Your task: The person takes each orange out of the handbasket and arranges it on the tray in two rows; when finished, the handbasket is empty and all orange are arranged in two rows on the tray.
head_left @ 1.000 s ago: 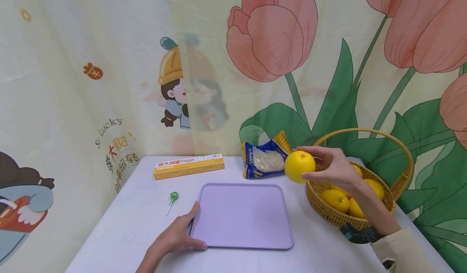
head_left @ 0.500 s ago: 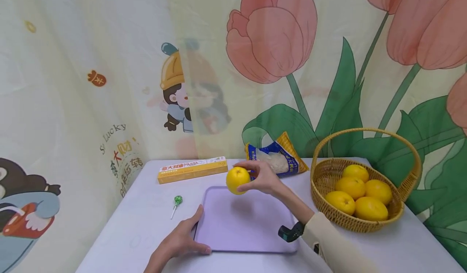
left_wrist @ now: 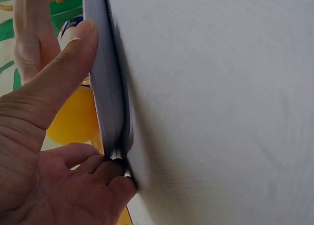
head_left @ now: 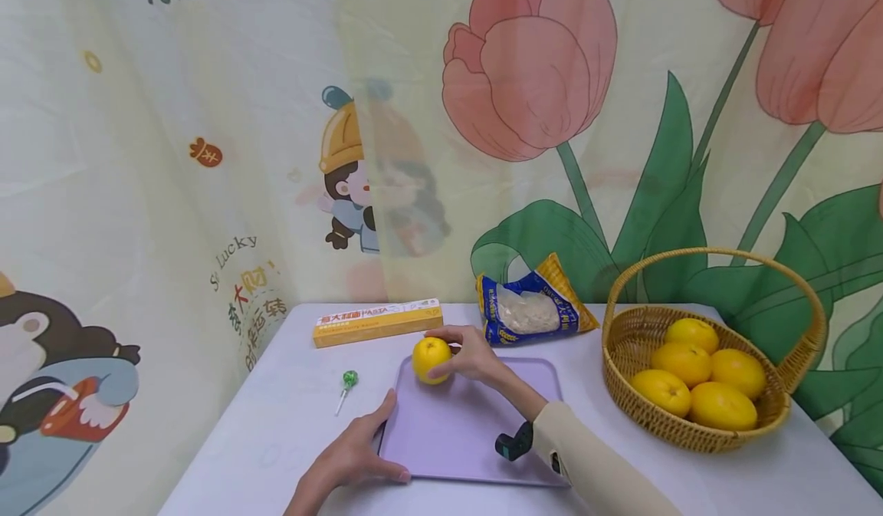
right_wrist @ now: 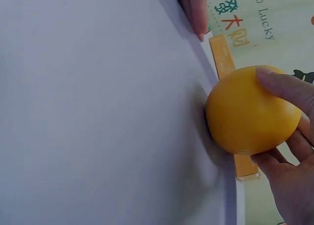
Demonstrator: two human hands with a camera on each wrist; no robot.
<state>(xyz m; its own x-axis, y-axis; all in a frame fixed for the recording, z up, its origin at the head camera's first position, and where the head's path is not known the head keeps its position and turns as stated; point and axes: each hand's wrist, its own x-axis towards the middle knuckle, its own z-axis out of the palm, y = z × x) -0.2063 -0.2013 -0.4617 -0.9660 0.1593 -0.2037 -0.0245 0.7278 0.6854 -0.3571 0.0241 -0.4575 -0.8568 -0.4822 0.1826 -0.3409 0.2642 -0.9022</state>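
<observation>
My right hand [head_left: 472, 356] holds a yellow-orange orange [head_left: 429, 363] between thumb and fingers, over the far left part of a lilac tray [head_left: 448, 439]. Seen from the right wrist, the orange [right_wrist: 250, 112] sits right at the tray surface, thumb on one side and fingers on the other. The left hand [head_left: 355, 451] grips the tray's near left corner. In the left wrist view its thumb lies along the tray's edge [left_wrist: 105, 82], and its fingers curl in at the rim, their tips partly hidden.
On the right stands a wicker basket [head_left: 621, 393] with a tall handle, holding several oranges [head_left: 720, 407]. Behind the tray lie a blue and yellow bag [head_left: 527, 313] and a pasta box [head_left: 378, 324]. A green lollipop [head_left: 350, 379] lies left of the tray.
My right hand has carried the orange leftward from beside the basket and lowered it close over the tray's far left. The left hand stays at the tray's corner.
</observation>
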